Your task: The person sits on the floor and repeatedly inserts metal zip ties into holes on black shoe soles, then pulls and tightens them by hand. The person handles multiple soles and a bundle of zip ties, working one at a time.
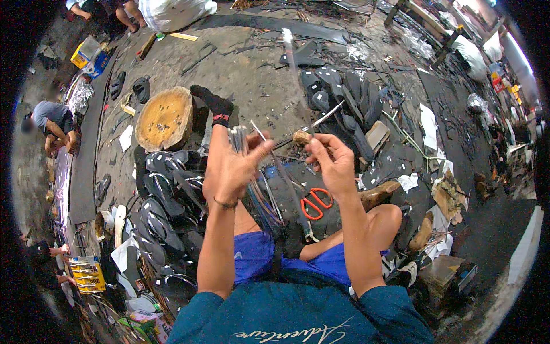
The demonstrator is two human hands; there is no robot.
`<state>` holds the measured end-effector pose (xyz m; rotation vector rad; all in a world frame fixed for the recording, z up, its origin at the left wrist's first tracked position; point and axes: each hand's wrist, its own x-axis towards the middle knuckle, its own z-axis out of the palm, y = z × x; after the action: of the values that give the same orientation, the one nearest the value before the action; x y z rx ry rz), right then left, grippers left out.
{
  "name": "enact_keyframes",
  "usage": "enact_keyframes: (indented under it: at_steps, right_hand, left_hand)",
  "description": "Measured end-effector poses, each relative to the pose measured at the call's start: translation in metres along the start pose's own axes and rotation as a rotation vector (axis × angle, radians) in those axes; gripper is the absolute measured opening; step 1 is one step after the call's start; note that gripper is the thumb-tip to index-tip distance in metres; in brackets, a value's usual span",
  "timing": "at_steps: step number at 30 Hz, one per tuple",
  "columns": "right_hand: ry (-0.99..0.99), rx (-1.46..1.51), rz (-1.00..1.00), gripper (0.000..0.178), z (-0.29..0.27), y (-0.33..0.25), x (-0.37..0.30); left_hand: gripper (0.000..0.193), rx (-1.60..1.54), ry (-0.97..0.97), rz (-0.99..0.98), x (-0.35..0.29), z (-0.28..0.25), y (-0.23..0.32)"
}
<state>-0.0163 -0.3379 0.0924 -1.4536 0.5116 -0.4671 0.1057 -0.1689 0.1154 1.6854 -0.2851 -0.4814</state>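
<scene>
My left hand [243, 166], slightly blurred, grips a bundle of thin grey and dark strips [236, 139]. More of these strips [268, 200] hang below it over my lap. My right hand [333, 157] is closed on a tool with a short wooden handle [301, 137]. A thin pointed metal piece [326, 117] slants up and away beside that handle; whether the two are joined I cannot tell. The hands are apart, facing each other above my crossed legs. Orange-handled scissors [314, 204] lie between my knees, below the right hand.
Piles of black sandals [163, 221] lie to my left, and more black footwear [338, 94] ahead right. A round wooden block [165, 119] stands beyond my left foot. Wood pieces [378, 195] lie by my right knee. Another person [51, 123] crouches at far left.
</scene>
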Motion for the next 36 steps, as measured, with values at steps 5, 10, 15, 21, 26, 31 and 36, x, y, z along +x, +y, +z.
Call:
enact_keyframes:
  at_steps: [5, 10, 15, 21, 26, 31, 36]
  right_hand:
    - [-0.005, -0.089, -0.037, 0.016, -0.021, 0.017, -0.011]
    - [-0.507, -0.227, 0.223, 0.016, 0.006, 0.054, -0.048]
    - [-0.399, 0.039, 0.179, 0.017, 0.027, 0.05, -0.067]
    - [-0.34, 0.054, 0.142, 0.016, 0.038, 0.013, -0.058]
    - [-0.391, 0.043, 0.131, 0.019, 0.042, 0.023, -0.067]
    - [-0.437, -0.256, 0.031, 0.025, 0.023, 0.092, -0.018]
    - [-0.389, -1.307, -0.241, 0.026, 0.034, 0.214, 0.104]
  left_hand:
    - [0.051, -0.274, 0.102, -0.09, 0.001, -0.006, 0.0]
    - [0.038, -0.26, 0.011, 0.201, -0.016, 0.0, 0.006]
    - [0.023, -0.238, 0.063, 0.064, -0.029, 0.0, 0.031]
    - [0.019, -0.302, 0.144, 0.14, -0.038, 0.007, 0.028]
    - [0.024, -0.331, 0.129, 0.161, -0.036, -0.001, 0.012]
    - [0.026, -0.315, 0.197, 0.169, -0.082, -0.04, 0.002]
    - [0.032, -0.58, -0.029, 0.145, -0.124, -0.061, -0.008]
